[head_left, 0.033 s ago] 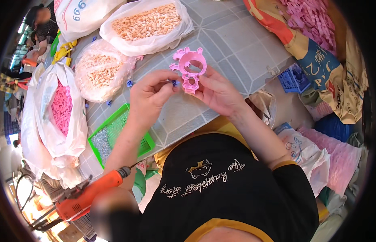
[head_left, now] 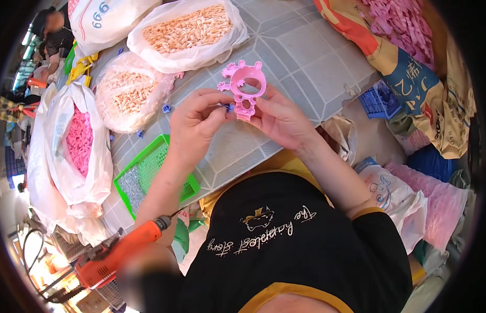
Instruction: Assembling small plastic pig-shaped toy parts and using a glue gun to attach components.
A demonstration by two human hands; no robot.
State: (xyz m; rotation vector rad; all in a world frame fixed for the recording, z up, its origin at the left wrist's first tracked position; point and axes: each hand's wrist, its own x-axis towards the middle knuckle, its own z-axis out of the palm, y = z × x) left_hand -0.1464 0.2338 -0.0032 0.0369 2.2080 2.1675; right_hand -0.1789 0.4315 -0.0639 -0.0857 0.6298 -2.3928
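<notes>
Over the table, my right hand [head_left: 281, 112] is closed on a pink plastic piece [head_left: 249, 78], a ring-shaped frame with small paw-like and ear-like bits and a smaller ringed part below. Its thumb and fingers grip the lower right side of the frame. My left hand [head_left: 201, 117] pinches a small dark blue plastic part [head_left: 230, 108] between thumb and fingertips. That blue part sits right beside the lower left of the pink piece; whether they touch I cannot tell. Similar small blue parts [head_left: 166, 108] lie loose on the table to the left.
Bags of peach-coloured pieces [head_left: 188, 26] and pink pieces [head_left: 80, 138] stand left and far. Under my left forearm is a green tray [head_left: 158, 152] with small metal bits. An orange power drill [head_left: 120, 253] is at lower left. A blue basket [head_left: 380, 100] stands beyond the table's right edge.
My left hand has shifted slightly right, bringing the blue part nearer to the pink piece. My right hand is almost still.
</notes>
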